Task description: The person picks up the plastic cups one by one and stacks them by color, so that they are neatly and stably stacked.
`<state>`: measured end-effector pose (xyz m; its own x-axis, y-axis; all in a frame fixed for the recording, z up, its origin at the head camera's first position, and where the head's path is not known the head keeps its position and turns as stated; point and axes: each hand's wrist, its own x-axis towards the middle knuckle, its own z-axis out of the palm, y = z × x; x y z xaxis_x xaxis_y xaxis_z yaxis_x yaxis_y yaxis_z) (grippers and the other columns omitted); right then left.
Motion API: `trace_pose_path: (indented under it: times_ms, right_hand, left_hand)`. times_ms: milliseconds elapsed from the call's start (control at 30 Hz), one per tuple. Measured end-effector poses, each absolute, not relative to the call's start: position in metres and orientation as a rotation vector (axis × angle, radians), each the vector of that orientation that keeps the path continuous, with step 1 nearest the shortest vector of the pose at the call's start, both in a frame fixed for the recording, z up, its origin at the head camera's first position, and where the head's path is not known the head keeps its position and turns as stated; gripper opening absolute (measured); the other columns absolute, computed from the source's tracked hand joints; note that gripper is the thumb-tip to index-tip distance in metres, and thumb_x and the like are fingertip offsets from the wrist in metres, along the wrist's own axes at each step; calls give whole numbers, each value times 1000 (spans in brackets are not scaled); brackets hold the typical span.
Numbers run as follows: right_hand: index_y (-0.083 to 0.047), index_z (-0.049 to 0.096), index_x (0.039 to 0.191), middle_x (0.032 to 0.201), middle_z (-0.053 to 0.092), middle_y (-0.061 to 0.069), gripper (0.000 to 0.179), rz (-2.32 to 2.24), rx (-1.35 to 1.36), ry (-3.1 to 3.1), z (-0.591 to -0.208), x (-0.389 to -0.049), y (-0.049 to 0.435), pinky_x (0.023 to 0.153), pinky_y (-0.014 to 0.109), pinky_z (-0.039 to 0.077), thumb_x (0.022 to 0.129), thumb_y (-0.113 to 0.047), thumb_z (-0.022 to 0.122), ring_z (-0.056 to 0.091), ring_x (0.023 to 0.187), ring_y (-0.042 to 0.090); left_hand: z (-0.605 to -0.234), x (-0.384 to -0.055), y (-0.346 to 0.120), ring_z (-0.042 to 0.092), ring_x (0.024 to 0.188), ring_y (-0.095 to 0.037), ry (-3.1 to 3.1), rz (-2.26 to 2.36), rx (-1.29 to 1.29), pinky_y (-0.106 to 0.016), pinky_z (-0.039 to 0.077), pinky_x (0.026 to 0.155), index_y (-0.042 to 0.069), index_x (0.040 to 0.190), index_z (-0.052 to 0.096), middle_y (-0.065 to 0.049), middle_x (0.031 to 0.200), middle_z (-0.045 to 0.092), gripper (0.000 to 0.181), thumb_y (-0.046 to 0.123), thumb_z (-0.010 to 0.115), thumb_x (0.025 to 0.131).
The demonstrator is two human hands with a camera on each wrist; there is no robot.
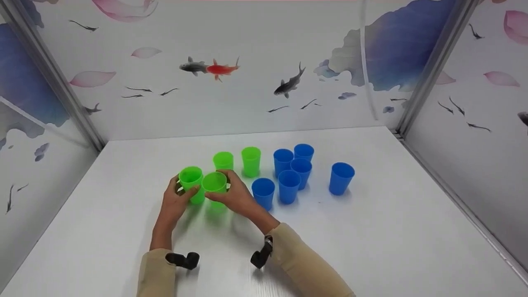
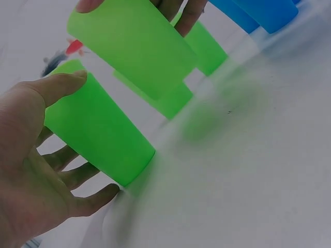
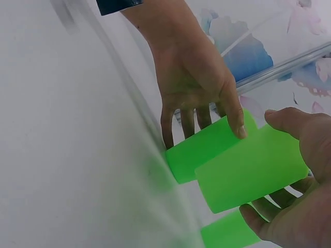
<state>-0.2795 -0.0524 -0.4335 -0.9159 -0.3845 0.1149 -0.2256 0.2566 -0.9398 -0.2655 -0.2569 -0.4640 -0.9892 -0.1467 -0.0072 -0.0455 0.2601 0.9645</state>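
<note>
My left hand point(image 1: 175, 201) grips a green cup point(image 2: 98, 129) that stands upright on the table, thumb on the near side and fingers round the far side. Just right of it, my right hand point(image 1: 237, 194) holds a second green cup point(image 3: 253, 168) near its rim. In the left wrist view this cup is raised off the table, with its blurred green reflection below. Behind the hands stand two more green cups, one partly hidden point(image 1: 223, 160) and one in full view point(image 1: 251, 161).
Right of my right hand is a cluster of several blue cups point(image 1: 289, 187). A single blue cup point(image 1: 341, 178) stands farther right. Printed panels point(image 1: 247, 107) wall the white table point(image 1: 371, 247) at the back and sides.
</note>
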Motion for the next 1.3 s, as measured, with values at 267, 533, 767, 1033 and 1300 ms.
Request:
trace_pose_path:
  times_ms: [267,533,767,1033,1300]
  right_hand:
    - [-9,43,147,144,53,9,75,-1683,-642,2419,-411,-278,-54,104,37,52,86,-32,80,54,128,22]
    - [-15,43,149,143,53,5,74,-1556,-714,2505,-380,-282,-59,100,34,54,87,-38,78,55,126,22]
    - [-16,43,149,141,52,7,73,-1477,-821,2525,-354,-294,-67,102,32,52,88,-36,77,53,130,24]
    - [-19,43,150,144,50,6,74,-1511,-805,2397,-336,-310,-78,101,33,53,88,-37,77,53,131,22]
    - [-20,43,151,145,52,4,75,-1563,-811,2321,-343,-315,-96,101,34,52,87,-38,78,53,131,21]
  left_hand:
    - [-463,-264,-257,30,150,-40,-2428,-1871,185,-49,34,121,8,160,16,-21,164,25,83,34,65,97]
    - [-462,-263,-255,30,150,-40,-2437,-1890,182,-50,35,120,12,160,17,-20,164,25,87,40,68,95]
    - [-462,-263,-256,28,151,-40,-2459,-1867,216,-51,31,123,12,160,17,-21,164,24,86,39,68,95]
    - [-459,-264,-256,23,154,-39,-2523,-1835,297,-52,27,124,14,161,10,-18,166,20,93,46,66,95]
    - [-460,-268,-254,23,154,-37,-2532,-1836,329,-52,26,125,15,162,9,-16,167,20,93,46,65,95]
